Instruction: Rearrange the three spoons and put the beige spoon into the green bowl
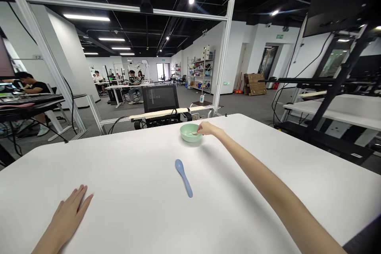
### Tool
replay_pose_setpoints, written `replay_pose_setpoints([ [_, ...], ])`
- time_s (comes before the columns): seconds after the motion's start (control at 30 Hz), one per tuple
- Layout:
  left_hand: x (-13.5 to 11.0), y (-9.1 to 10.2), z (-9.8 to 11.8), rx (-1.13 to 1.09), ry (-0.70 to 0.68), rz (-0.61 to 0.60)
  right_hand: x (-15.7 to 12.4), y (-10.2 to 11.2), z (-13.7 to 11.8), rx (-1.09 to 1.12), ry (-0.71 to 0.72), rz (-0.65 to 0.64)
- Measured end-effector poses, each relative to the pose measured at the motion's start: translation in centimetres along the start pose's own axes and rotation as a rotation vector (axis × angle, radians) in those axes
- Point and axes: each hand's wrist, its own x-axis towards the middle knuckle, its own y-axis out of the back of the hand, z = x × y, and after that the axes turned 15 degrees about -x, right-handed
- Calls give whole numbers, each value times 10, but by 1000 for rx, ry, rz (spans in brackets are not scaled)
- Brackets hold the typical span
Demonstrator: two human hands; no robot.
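Head view looks down across a white table (119, 174) toward an open office floor. The right hand (208, 129) is stretched far out over the table, arm nearly straight, and its fingertips are bunched together at the right rim of a pale green bowl (188, 134). The fingers touch the rim, but at this distance it cannot be told whether they pinch it or only rest against it. A small pale shape shows inside the bowl just by the fingertips, too small to identify. The bowl stands upright near the far edge of the table, roughly at its middle.

The left hand (70, 212) lies flat on the near left part of the table, palm down, fingers spread and relaxed, holding nothing. A light blue spoon (183, 177) lies on the tabletop between the two hands, its scoop end toward the bowl and its handle slanting toward the near right. It is well apart from both hands and clear of the bowl.

Beyond the far edge stands a black office chair (159, 99) inside a white metal frame (224, 55). Other people sit at desks (125, 86) farther back on the left, and shelving (201, 72) lines the rear wall.
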Motion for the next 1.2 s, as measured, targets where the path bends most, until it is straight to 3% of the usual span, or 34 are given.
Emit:
replay_pose_setpoints([
  [0.1, -2, 2, 8, 10, 23, -18, -10, -16, 4, 8, -31, 100],
  [0.23, -3, 2, 10, 19, 12, 8, -58, -57, 17, 78, -60, 348],
  [0.37, -2, -2, 5, 8, -3, 6, -118, -116, 28, 122, -34, 369],
  [0.5, -1, -3, 5, -10, 0, 16, -149, -156, 30, 115, -80, 349],
  [1.0, -1, -2, 8, -14, 20, 9, -147, -162, 28, 112, -121, 327],
  [1.2, -5, 0, 14, -6, 16, -1, -148, -164, 30, 124, -122, 380],
])
